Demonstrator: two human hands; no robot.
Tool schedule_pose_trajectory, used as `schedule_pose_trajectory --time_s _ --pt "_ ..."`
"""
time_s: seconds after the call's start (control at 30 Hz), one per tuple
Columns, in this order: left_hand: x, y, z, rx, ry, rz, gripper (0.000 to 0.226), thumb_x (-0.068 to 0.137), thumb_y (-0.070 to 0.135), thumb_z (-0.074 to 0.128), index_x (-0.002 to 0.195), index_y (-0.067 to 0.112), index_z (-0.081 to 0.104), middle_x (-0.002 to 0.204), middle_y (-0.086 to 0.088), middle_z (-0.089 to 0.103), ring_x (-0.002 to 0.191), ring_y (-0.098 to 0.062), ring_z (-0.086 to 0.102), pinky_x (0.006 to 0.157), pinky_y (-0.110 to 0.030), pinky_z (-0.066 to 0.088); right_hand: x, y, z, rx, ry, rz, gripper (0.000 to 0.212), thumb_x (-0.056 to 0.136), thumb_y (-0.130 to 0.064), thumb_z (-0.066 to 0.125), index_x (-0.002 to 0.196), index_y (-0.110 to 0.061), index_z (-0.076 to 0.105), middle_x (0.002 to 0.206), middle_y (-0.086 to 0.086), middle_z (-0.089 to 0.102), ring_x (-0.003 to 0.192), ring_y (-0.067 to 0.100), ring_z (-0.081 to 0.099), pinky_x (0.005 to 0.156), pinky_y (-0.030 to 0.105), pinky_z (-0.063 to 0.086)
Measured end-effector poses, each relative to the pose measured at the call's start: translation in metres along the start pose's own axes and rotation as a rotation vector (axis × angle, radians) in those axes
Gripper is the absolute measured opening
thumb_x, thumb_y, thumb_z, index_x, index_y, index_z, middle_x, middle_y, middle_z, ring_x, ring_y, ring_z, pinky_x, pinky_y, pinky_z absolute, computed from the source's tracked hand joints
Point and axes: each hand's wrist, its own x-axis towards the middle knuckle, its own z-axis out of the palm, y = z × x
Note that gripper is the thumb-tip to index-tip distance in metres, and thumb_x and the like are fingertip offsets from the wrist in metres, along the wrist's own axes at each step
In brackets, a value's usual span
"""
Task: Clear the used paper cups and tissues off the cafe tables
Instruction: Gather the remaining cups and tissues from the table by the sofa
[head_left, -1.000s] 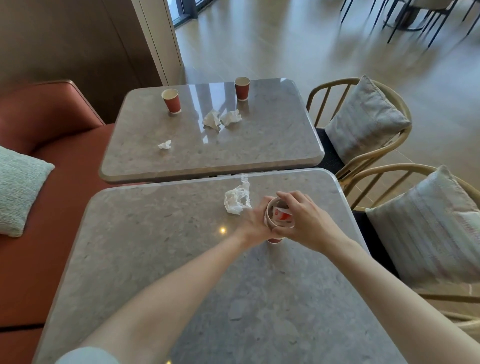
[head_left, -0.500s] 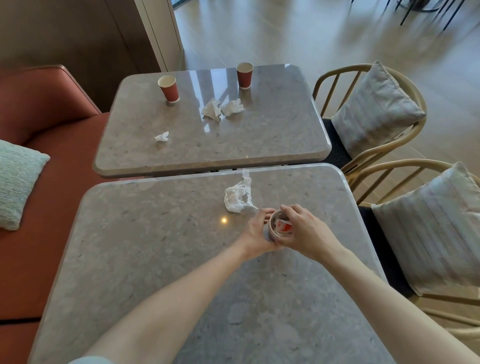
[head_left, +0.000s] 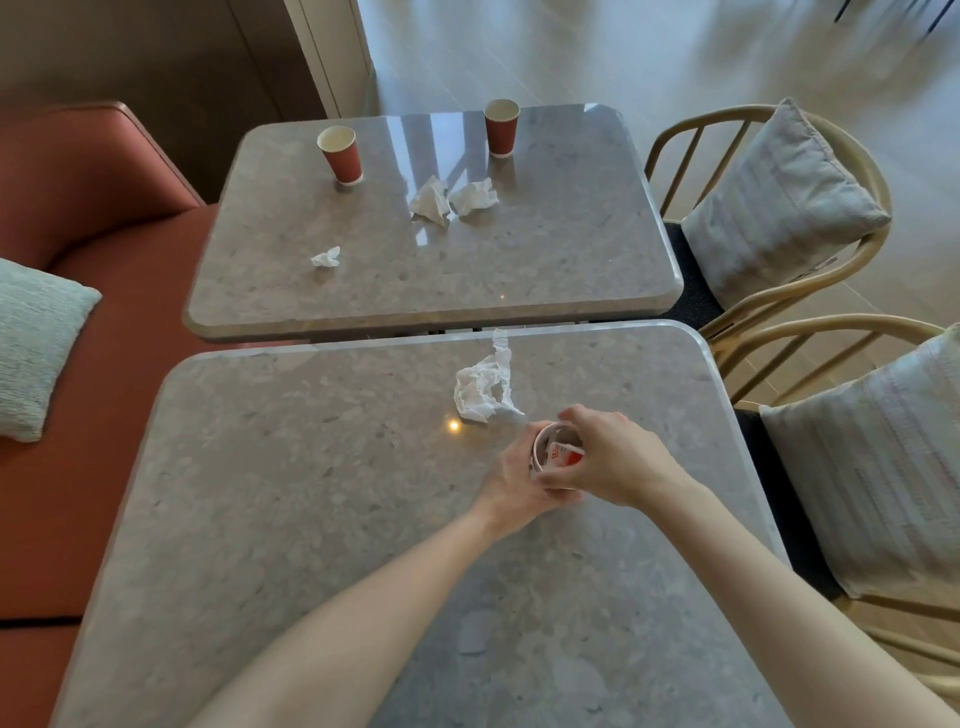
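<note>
Over the speckled grey stone surface, your left hand and right hand both clasp the white-rimmed red paper cup, fingers curled.

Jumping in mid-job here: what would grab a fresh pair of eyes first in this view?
Both hands meet on the near table: the left hand and right hand close around a paper cup with something red and white tucked inside. Just beyond lies a crumpled tissue. The far table carries two upright red cups and three tissue wads.
</note>
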Motion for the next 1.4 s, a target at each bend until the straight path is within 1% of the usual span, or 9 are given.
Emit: schedule_pose_trajectory --time_s 0.07,0.17,0.27,0.4,0.57,0.83,1.07,1.23,1.4 --pt "-0.008 -0.003 -0.016 0.034 0.054 -0.013 0.07 0.063 0.032 0.091 0.123 0.042 0.055 0.107 0.02 0.071 0.099 0.001 0.068 0.081 -0.016 0.053 0.01 -0.011 -0.005 0.158 0.032 0.025 0.078 0.068 -0.089 0.039 0.118 -0.031 0.056 0.108 -0.011 0.067 0.1 0.016 0.063 0.071 0.036 0.045" --pt "-0.022 -0.012 -0.05 0.053 0.173 -0.011 0.071 0.063 0.034 0.091 0.123 0.042 0.054 0.112 0.021 0.07 0.099 0.0 0.069 0.083 -0.017 0.054 0.038 -0.032 0.005 0.341 0.15 0.048 0.057 0.084 -0.077 0.019 0.085 -0.031 0.053 0.088 -0.01 0.065 0.09 0.021 0.061 0.062 0.034 0.039" --pt "-0.035 -0.022 -0.084 0.074 0.288 -0.035 0.074 0.063 0.031 0.091 0.126 0.036 0.054 0.112 0.018 0.071 0.099 -0.003 0.069 0.084 -0.023 0.056 0.067 -0.049 0.032 0.343 0.166 0.058 0.037 0.094 -0.05 0.045 0.111 -0.021 0.059 0.112 0.0 0.063 0.104 0.022 0.058 0.076 0.039 0.047" --pt "-0.048 -0.034 -0.116 0.062 0.411 -0.075 0.072 0.063 0.02 0.094 0.124 0.033 0.056 0.112 0.018 0.07 0.101 -0.001 0.068 0.084 -0.017 0.053 0.096 -0.062 0.061 0.224 0.084 0.044 0.051 0.086 -0.027 0.063 0.131 -0.013 0.046 0.128 0.012 0.045 0.118 0.032 0.046 0.083 0.043 0.05" --pt "-0.059 -0.043 -0.136 0.056 0.467 -0.094 0.072 0.062 0.021 0.094 0.118 0.045 0.055 0.113 0.027 0.067 0.103 0.005 0.065 0.081 -0.007 0.049 0.121 -0.072 0.078 0.17 0.047 0.017 0.063 0.083 -0.021 0.069 0.139 -0.016 0.039 0.141 0.016 0.032 0.126 0.037 0.039 0.086 0.046 0.049" --pt "-0.064 -0.045 -0.144 0.042 0.464 -0.113 0.073 0.061 0.026 0.094 0.121 0.039 0.055 0.115 0.019 0.068 0.106 -0.001 0.066 0.085 -0.016 0.054 0.103 -0.063 0.1 0.126 0.065 -0.078 0.027 0.089 -0.002 0.051 0.113 -0.002 0.062 0.12 0.018 0.05 0.113 0.036 0.046 0.089 0.042 0.048" --pt "-0.074 -0.029 -0.136 0.048 0.441 -0.096 0.067 0.062 0.025 0.094 0.116 0.036 0.055 0.107 0.013 0.071 0.095 -0.002 0.07 0.08 -0.021 0.058 0.067 -0.059 0.073 0.287 0.157 -0.069 0.019 0.081 0.004 0.053 0.082 -0.002 0.071 0.083 0.011 0.057 0.078 0.031 0.059 0.063 0.027 0.037" --pt "-0.09 -0.01 -0.122 0.015 0.418 -0.057 0.064 0.059 0.034 0.091 0.111 0.045 0.056 0.104 0.018 0.071 0.091 -0.001 0.07 0.074 -0.013 0.053 0.027 -0.092 0.026 0.312 0.381 -0.333 0.013 0.082 0.004 0.065 0.083 -0.007 0.072 0.09 -0.005 0.056 0.074 0.01 0.055 0.062 0.002 0.035" --pt "-0.111 0.005 -0.118 0.056 0.413 0.016 0.07 0.061 0.028 0.092 0.12 0.033 0.056 0.108 0.006 0.07 0.096 -0.013 0.069 0.083 -0.038 0.059 -0.029 -0.128 0.004 0.141 0.432 -0.625 0.015 0.08 0.004 0.068 0.085 -0.009 0.072 0.102 0.003 0.061 0.088 0.011 0.052 0.076 0.018 0.045"
